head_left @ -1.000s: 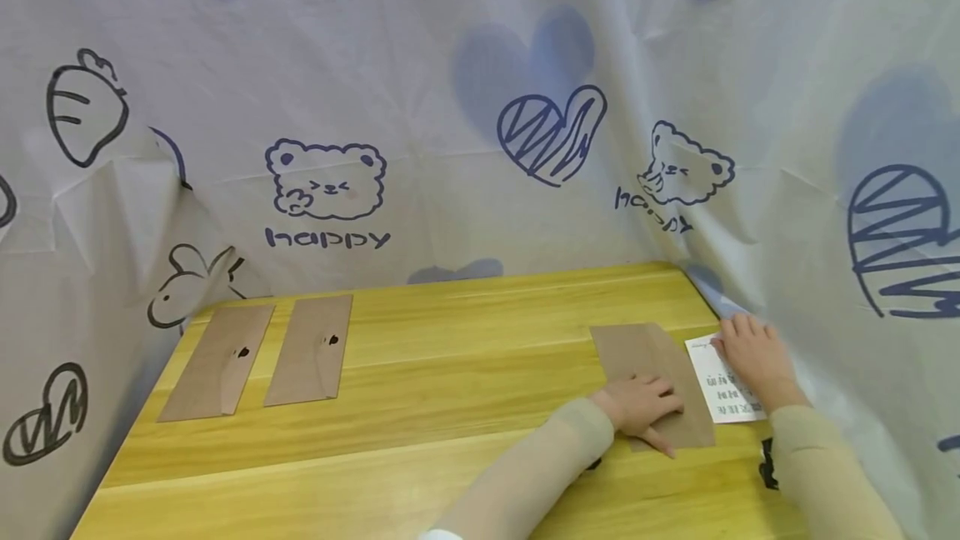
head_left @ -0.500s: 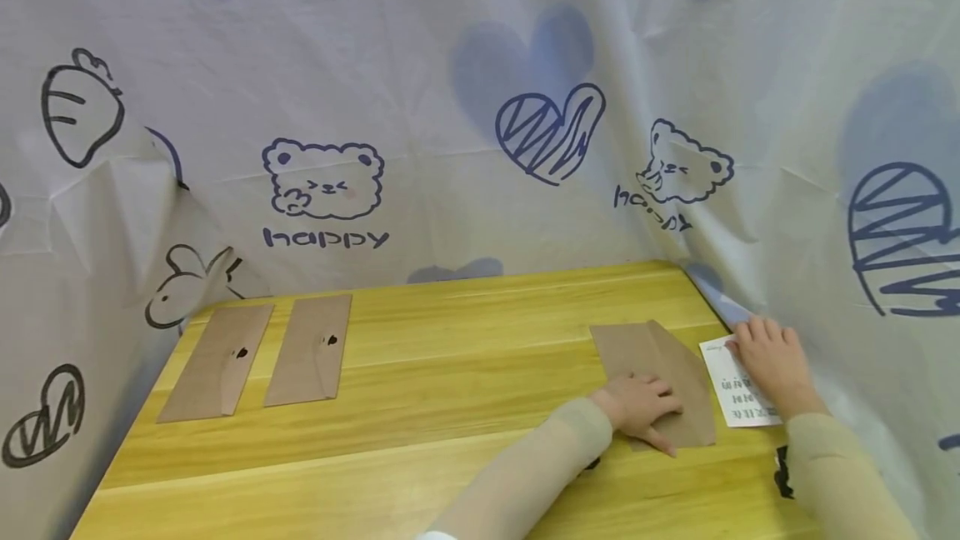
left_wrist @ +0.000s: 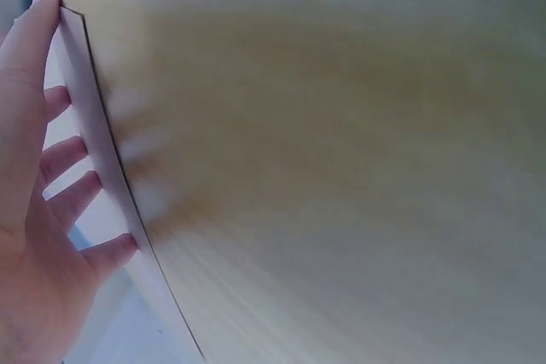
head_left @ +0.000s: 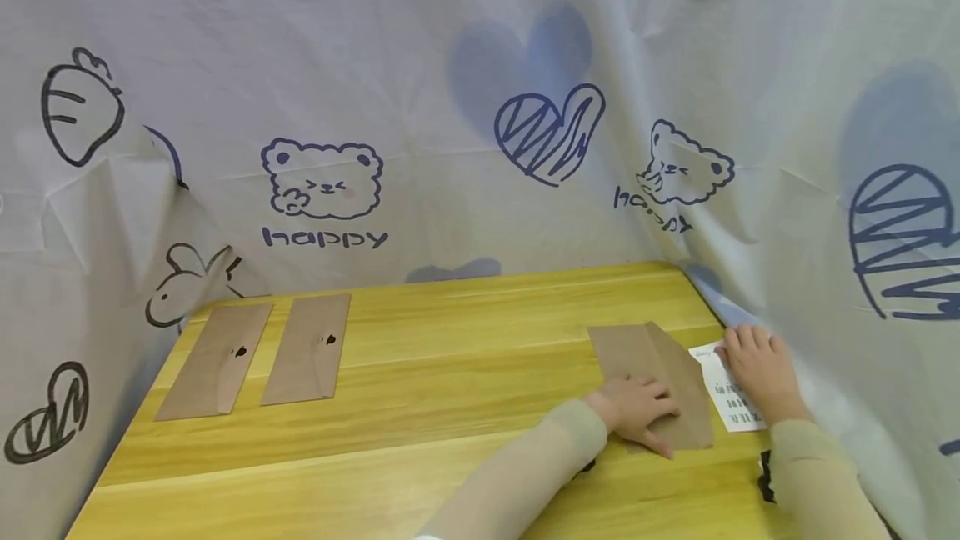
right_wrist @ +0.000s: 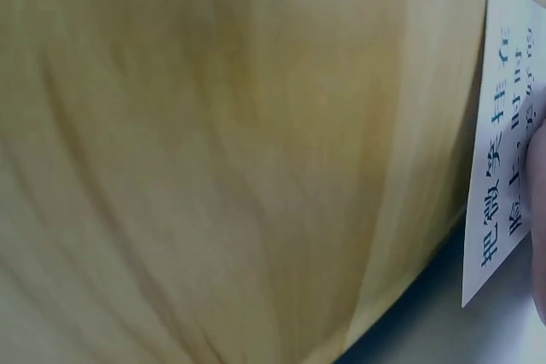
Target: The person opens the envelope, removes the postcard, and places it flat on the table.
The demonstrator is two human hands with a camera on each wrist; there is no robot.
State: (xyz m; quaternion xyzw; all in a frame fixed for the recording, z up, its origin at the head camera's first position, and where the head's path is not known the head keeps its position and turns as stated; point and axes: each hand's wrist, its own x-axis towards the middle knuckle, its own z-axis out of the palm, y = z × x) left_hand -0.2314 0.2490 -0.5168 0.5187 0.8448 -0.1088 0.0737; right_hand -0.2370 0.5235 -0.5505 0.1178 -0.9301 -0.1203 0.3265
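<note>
Yellow table [head_left: 450, 365], pale backdrop [head_left: 435, 215], bear drawing [head_left: 323, 177], scribbled heart [head_left: 542, 133]

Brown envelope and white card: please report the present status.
Left hand rests on brown envelope. Right hand holds white card close beside it, contact unclear. No obstacle seen between envelope and card.

Brown envelopes [head_left: 213, 362] [head_left: 306, 350] [head_left: 663, 359]: three; two at the left of the frame, one at lower right. White printed card [head_left: 722, 387]: one, lower right. Hands: two, left hand [head_left: 641, 411] and right hand [head_left: 763, 369], lower right. Wood-grain table [head_left: 450, 373]: one, lower half. Drawn bears [head_left: 322, 182] [head_left: 688, 165]: two, left and right of centre. Drawn carrot [head_left: 82, 119]: one, upper left.
</note>
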